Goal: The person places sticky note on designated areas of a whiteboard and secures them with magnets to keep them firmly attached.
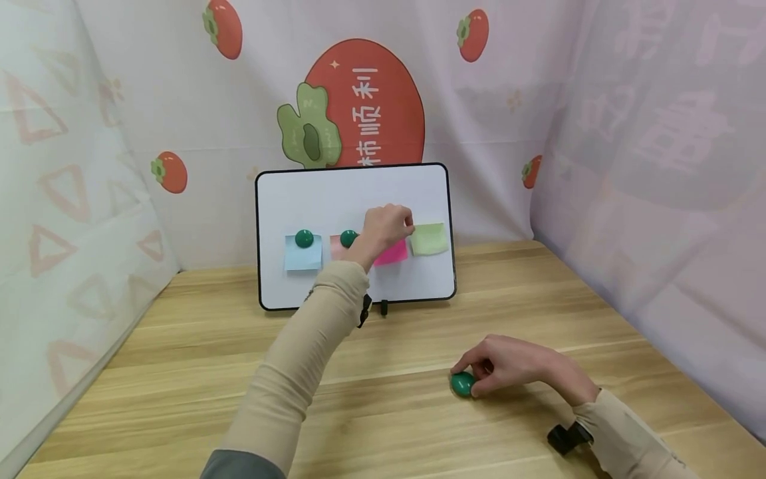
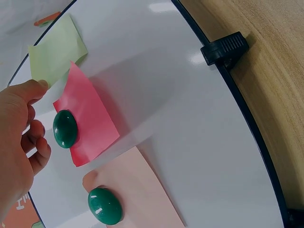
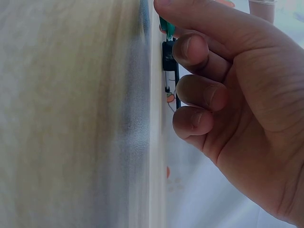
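My left hand (image 1: pixel 385 226) is raised to the whiteboard (image 1: pixel 353 193), with thumb and finger pinching the edge of a light green sticky note (image 2: pixel 59 50) at the board's right side. Beside it a pink sticky note (image 2: pixel 92 123) hangs under a round green magnet (image 2: pixel 65 128). On the table my right hand (image 1: pixel 511 362) pinches another green magnet (image 1: pixel 463 384) between thumb and index finger. Only a sliver of that magnet shows in the right wrist view, where the other fingers are curled in. The left forearm hides part of the board in the head view.
A light blue note (image 1: pixel 303 259) and a peach note (image 2: pixel 142 190) are also on the board, each with a green magnet. Black clips (image 2: pixel 225 49) support the board's lower edge on the wooden table (image 1: pixel 197 372). Printed cloth (image 1: pixel 479 100) surrounds the table at the back and sides.
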{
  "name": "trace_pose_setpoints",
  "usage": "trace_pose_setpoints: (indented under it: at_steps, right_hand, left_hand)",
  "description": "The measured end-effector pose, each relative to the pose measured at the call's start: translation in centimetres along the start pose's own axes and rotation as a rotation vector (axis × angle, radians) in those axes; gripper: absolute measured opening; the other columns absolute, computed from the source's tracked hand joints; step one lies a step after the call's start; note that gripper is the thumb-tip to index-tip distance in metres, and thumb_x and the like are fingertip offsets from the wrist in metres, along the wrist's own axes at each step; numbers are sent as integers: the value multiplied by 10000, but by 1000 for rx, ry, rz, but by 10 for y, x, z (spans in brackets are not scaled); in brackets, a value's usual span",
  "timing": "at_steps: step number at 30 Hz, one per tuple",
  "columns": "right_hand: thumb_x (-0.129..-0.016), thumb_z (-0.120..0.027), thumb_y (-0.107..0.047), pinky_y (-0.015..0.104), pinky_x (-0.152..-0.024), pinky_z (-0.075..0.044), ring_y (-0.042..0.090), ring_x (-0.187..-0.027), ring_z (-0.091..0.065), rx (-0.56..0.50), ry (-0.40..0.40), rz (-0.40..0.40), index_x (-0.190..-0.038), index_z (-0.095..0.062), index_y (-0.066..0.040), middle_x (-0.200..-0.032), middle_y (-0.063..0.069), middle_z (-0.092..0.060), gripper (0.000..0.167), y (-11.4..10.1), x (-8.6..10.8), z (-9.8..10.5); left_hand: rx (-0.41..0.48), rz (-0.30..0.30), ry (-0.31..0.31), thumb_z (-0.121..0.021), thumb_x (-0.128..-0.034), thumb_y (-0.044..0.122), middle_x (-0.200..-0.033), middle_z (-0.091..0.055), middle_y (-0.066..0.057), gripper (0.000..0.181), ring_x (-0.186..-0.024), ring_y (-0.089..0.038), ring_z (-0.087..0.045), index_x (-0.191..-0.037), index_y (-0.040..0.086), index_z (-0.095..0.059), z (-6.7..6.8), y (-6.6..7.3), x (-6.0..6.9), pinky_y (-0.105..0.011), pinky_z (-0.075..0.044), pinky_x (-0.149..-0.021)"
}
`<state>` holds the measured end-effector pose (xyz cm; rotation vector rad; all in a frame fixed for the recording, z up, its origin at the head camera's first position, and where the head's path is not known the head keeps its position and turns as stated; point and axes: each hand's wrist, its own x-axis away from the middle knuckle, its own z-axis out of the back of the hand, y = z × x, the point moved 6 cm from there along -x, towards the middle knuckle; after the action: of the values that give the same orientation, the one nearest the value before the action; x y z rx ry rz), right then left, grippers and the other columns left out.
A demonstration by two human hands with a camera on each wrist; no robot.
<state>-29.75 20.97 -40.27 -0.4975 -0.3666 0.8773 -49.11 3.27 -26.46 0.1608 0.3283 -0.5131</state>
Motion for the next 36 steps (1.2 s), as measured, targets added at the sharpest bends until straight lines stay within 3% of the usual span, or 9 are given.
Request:
trace_pose_setpoints:
  at_steps: [22, 31, 36]
  right_hand:
    - [-878, -749, -256, 151, -571, -412, -68, -643, -472, -1, 26, 4, -1230, -700, -187, -745, -189, -570, 362, -1, -1, 3]
    - [-882, -753, -238, 144, -546, -398, -78, -622, -443, 80, 106, 85, -1223, -701, -130, -715, -194, -528, 361, -9, -1, 14]
    - [-882, -758, -258, 153, -536, -400, -73, -616, -441, 113, 158, 82, -1242, -692, -153, -704, -196, -514, 381, -7, -2, 22]
  left_hand:
    - [-40, 14, 16, -641, -947, 239, -893, -723, 24, 112, -748, -150, -599, -934, 175, -732, -7, 0, -2, -327, -491, -664]
    - [-12, 40, 9, -646, -946, 258, -912, -729, 21, 131, -771, -151, -613, -955, 171, -743, -8, -2, -3, -335, -503, -682]
    - [-1, 56, -4, -650, -943, 259, -891, -719, 23, 124, -767, -148, -608, -937, 171, -738, -8, -3, -4, -340, -503, -681]
